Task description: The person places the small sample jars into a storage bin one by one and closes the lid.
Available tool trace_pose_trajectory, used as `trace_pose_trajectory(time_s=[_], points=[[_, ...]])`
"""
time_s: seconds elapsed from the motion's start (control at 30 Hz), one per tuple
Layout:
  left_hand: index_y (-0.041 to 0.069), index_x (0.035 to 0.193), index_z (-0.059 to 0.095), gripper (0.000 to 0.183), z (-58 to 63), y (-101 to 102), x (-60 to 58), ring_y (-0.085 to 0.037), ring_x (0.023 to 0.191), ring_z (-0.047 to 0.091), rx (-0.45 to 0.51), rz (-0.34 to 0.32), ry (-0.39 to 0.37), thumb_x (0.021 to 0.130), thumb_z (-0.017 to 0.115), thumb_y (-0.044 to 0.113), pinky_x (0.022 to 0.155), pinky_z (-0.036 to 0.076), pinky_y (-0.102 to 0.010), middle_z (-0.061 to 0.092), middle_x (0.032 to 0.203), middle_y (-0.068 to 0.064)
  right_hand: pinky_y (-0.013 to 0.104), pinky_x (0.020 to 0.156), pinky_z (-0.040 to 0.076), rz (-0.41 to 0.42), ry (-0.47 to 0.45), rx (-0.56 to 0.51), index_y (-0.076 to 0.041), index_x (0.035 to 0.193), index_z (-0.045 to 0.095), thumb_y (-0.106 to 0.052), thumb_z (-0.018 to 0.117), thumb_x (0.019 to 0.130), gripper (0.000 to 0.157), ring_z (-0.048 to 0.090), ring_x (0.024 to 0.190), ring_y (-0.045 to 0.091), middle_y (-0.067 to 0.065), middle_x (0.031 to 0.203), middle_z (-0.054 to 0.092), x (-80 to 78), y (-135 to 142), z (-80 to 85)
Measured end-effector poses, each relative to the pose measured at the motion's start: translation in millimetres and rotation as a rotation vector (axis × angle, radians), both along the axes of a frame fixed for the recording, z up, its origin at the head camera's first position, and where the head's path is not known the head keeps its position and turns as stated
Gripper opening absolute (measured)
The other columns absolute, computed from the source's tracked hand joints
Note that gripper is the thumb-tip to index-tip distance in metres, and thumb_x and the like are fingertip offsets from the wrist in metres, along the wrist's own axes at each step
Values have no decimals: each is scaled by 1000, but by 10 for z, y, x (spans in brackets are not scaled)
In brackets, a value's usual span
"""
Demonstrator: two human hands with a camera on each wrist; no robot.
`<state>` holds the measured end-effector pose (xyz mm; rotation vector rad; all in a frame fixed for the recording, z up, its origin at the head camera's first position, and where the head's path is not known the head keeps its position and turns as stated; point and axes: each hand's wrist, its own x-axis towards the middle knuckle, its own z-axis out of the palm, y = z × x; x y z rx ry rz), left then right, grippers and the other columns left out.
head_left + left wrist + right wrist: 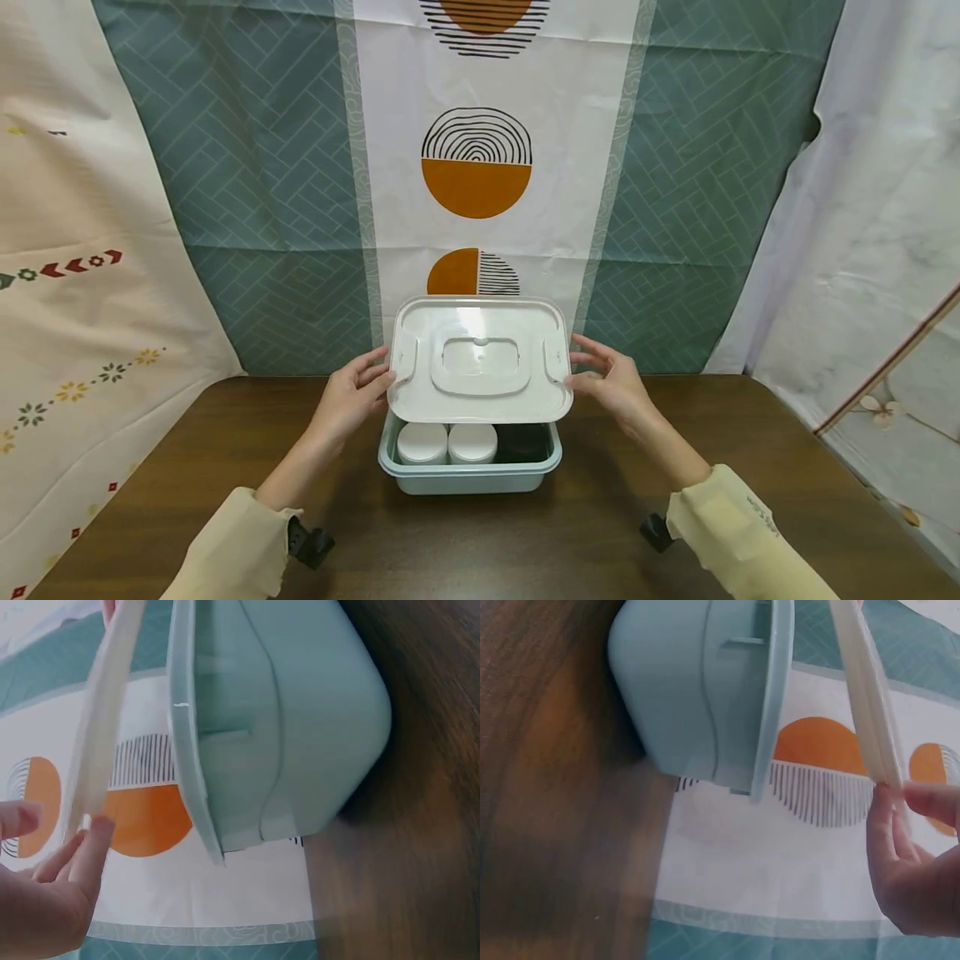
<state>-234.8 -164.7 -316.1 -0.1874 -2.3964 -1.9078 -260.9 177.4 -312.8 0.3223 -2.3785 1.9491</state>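
Observation:
Between both hands is a white rectangular lid (480, 408), raised over a pale blue-green storage box (471, 482) and tilted so its top faces me. My left hand (354, 393) grips the lid's left edge, and my right hand (611, 385) pinches the right edge. Inside the box, two white round-topped containers (423, 442) stand side by side, with a black item (522, 442) to their right. The lid hides the back part of the box. Both wrist views show a gap between the lid (105, 720) and the box rim (774, 712).
The box stands on a dark brown wooden table (480, 550). A patterned cloth (487, 233) hangs behind it, with a cream cloth (90, 333) on the left and a pale marbled one (885, 250) on the right. Dark bands (309, 542) sit at the sleeve cuffs.

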Motion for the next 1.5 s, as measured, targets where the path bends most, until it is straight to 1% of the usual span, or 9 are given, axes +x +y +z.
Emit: trace_pose_trajectory(time_s=[0.33,0.47,0.57,0.67,0.8,0.93,1.1,1.33,1.5], points=[[-1,136,38,54,76,-46,76,-26,124,42,129,-34,10,97,41,35,96,39,-34,41,138,-17,23,64,53,-167,218,-90,12,109,60,6,70,72,38,65,71,8,-5,83,68,81,-105,101],[-7,130,42,61,72,-86,90,-19,115,51,255,-35,-30,96,39,43,90,44,-26,50,129,-17,21,64,52,-194,303,-99,17,95,62,10,69,72,26,65,72,6,-10,73,67,100,-139,78],[-3,116,54,48,63,-100,91,-12,100,61,381,-41,-66,94,45,39,83,48,-25,65,109,-8,19,64,52,-202,370,-94,16,89,65,11,69,72,19,64,71,3,-12,72,67,109,-161,46],[7,100,60,30,60,-116,87,-9,89,64,476,-83,-109,93,50,34,79,50,-25,69,90,3,18,64,51,-199,449,-113,12,85,68,13,67,72,13,64,72,3,-7,75,69,115,-180,12],[16,93,63,17,62,-156,85,-8,85,65,539,-139,-151,94,51,27,76,51,-24,69,86,3,18,66,51,-158,561,-131,9,80,70,17,66,72,12,66,79,6,11,83,70,111,-190,-35],[5,120,56,29,52,-208,86,-6,81,64,510,-165,-168,94,50,17,73,50,-20,68,89,6,20,73,50,-105,615,-123,15,80,67,19,64,72,9,64,88,7,27,91,65,106,-182,-74],[-9,139,25,56,25,-267,86,-6,78,65,402,-228,-180,93,51,12,69,51,-20,67,95,6,17,74,50,-121,584,-98,15,78,67,19,64,72,7,61,89,7,23,94,63,106,-157,-97],[1,142,26,60,-22,-358,74,-8,68,64,252,-287,-154,90,55,10,63,52,-20,67,88,0,19,71,50,13,412,-16,13,90,66,7,62,81,12,61,81,6,-4,86,68,112,-59,-105],[2,141,28,60,-44,-418,52,-11,67,63,154,-315,-133,89,57,11,62,52,-22,67,88,0,31,72,53,105,195,30,12,106,62,-8,60,87,27,65,78,11,5,98,68,92,-22,-115]])
